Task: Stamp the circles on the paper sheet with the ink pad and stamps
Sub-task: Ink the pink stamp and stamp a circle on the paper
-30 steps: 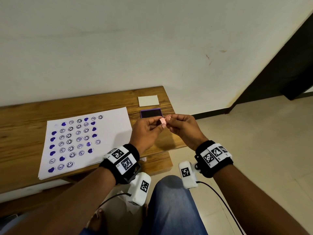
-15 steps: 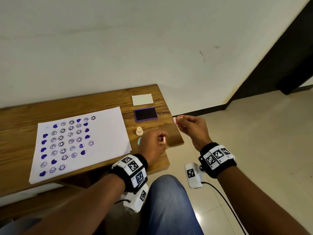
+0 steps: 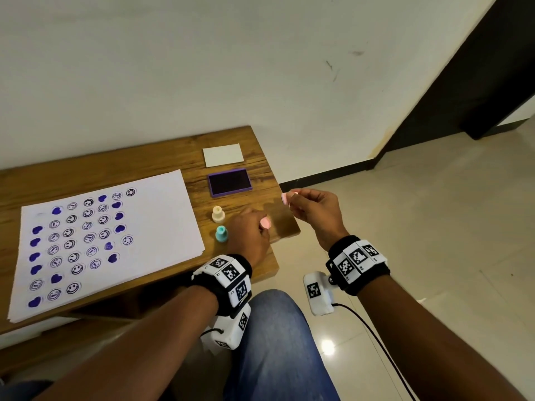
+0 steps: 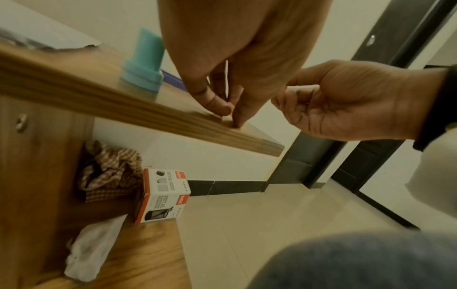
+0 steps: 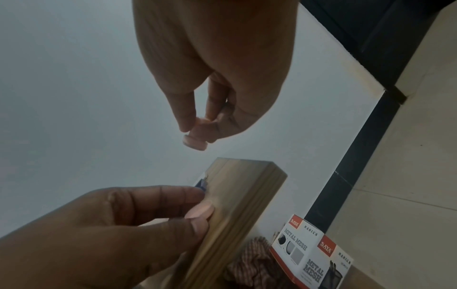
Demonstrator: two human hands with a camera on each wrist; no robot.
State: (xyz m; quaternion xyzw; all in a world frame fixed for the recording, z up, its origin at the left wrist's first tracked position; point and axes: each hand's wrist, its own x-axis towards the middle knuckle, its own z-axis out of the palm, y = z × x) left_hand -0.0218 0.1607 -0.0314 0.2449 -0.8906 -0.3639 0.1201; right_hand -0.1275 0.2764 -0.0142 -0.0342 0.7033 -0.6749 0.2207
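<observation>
A white paper sheet (image 3: 162, 215) with printed circles, many stamped with purple hearts and smileys, lies on the wooden table (image 3: 115, 166). A purple ink pad (image 3: 230, 182) sits open near the table's right end. A cream stamp (image 3: 218, 214) and a teal stamp (image 3: 221, 233) stand upright in front of it. My right hand (image 3: 291, 199) pinches a small pink stamp (image 5: 196, 136) in the air past the table's right edge. My left hand (image 3: 262, 228) pinches a flat pink cap (image 5: 200, 210) low over the table corner, right of the teal stamp (image 4: 146, 64).
A white card (image 3: 223, 154) lies behind the ink pad. Under the table are a small printed box (image 4: 163, 195), a checked cloth (image 4: 108, 170) and crumpled white paper (image 4: 89, 252). My knee in jeans (image 3: 272, 342) is below the hands. Tiled floor lies to the right.
The hands were together holding the pink stamp. My left hand has come away with the pink cap and dropped to the table corner. My right hand keeps the stamp raised.
</observation>
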